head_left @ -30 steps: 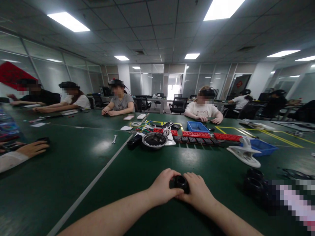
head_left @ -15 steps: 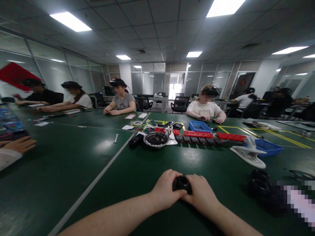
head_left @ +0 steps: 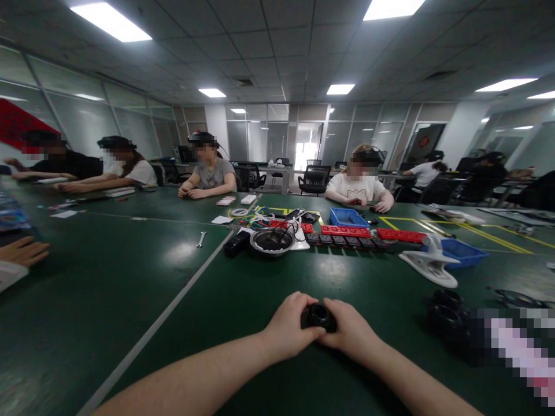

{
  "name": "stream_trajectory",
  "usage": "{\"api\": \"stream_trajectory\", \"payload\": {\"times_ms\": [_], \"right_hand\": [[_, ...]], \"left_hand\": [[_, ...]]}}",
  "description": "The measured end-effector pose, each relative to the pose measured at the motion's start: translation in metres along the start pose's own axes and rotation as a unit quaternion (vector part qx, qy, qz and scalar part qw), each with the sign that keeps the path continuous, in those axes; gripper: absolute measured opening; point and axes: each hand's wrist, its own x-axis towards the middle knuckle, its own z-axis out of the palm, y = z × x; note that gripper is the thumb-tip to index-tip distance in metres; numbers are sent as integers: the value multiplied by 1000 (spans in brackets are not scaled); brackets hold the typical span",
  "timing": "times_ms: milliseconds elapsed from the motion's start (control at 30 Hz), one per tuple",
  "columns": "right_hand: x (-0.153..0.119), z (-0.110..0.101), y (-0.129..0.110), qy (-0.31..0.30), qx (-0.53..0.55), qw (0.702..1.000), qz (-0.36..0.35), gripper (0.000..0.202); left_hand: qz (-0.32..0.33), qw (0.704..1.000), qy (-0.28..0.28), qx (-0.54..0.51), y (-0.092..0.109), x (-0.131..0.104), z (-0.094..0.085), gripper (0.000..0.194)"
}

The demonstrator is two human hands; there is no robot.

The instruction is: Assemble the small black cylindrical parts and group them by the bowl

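Note:
Between my hands, low over the green table (head_left: 225,323), is a small round black part (head_left: 319,314) with a hole in its top; its exact kind I cannot make out. My left hand (head_left: 292,325) grips it from the left, thumb across the near side. From the right, my right hand (head_left: 351,325) closes on the same part, the two thumbs almost meeting in front. The fingers hide its sides and base. To the right of my right hand stand several similar black round parts (head_left: 446,315).
Ahead lie a metal bowl (head_left: 272,245) with dark cables, a black handheld device (head_left: 237,243), red strips (head_left: 346,231), a blue tray (head_left: 348,218) and a white clamp-like piece (head_left: 431,266). A wrench (head_left: 200,239) lies left. A co-worker's hand (head_left: 26,252) rests at far left; several people sit opposite.
The view has shifted slightly, so the table things appear a little further left and higher. Both hands keep their grip on the black part.

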Motion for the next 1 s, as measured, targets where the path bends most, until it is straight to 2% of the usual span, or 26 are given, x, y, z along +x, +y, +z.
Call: {"api": "stream_trajectory", "payload": {"times_ms": [67,133,267,333,400,467,600,700,767,867,933,1000], "right_hand": [[-3,5,-7,42,-80,996,9,22],[-4,6,-9,52,-99,994,1,26],[-3,-2,4,-12,26,998,-57,44],[-2,-5,11,-55,80,992,-85,41],[-1,-6,14,-66,88,989,-97,35],[-2,-3,11,-36,49,995,-82,34],[-4,6,-4,48,-84,995,-13,30],[-6,7,-8,72,-103,992,-15,33],[-7,3,-4,53,-48,996,-49,41],[-6,-7,8,-31,86,991,-93,46],[-3,-12,16,-82,151,980,-100,37],[-1,-15,22,-105,186,972,-98,25]], "left_hand": [[-1,1000,12,3,0,0,2,35],[5,1000,9,4,0,1,-1,35],[42,998,-54,-11,0,4,-12,36],[57,995,-83,-17,0,5,-16,36],[57,994,-90,-15,1,5,-17,37],[40,996,-74,-10,1,5,-13,36],[-18,1000,-2,11,3,1,0,33],[-20,1000,8,18,4,0,3,34],[0,1000,-12,12,3,1,0,35],[37,998,-58,0,1,4,-8,35],[47,996,-82,-5,0,6,-12,35],[46,995,-92,-1,0,6,-14,35]]}}
